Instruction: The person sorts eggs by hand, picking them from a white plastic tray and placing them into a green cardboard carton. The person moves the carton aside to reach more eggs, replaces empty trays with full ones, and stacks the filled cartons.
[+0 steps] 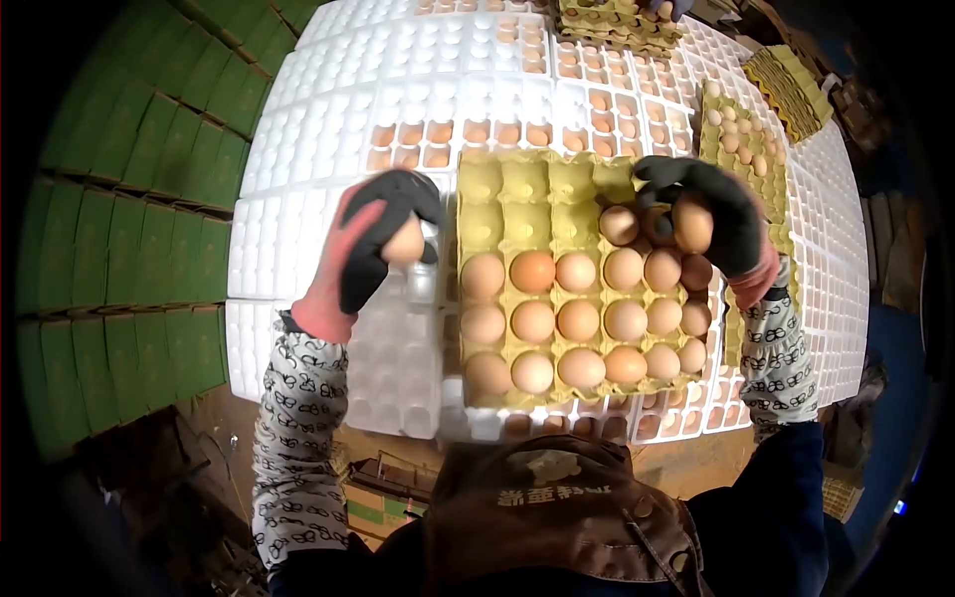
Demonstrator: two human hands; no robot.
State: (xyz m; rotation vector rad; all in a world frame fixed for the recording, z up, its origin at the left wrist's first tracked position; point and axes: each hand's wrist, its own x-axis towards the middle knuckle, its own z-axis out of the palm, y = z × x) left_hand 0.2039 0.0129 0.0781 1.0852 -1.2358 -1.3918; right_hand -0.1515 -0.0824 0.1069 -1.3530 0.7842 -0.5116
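Note:
My left hand (383,224), in a black and pink work glove, is closed round a brown egg (404,244) above the white foam trays, left of the yellow egg carton. In my right hand (711,204), gloved the same way, is another brown egg (693,227), held over the carton's upper right part. The yellow carton (482,224) lies in front of me, its three nearer rows filled with brown eggs (578,320). One more egg (619,225) sits in the row above, beside my right hand's fingers. Several cups at the carton's far left hold nothing.
White foam trays (328,239) cover the table, some with eggs in their cups. Another carton with eggs (736,134) lies to the right, near stacked cartons (791,95). Green boxes (119,249) are piled at left. A gloved hand (676,8) shows at the top by more cartons (617,30).

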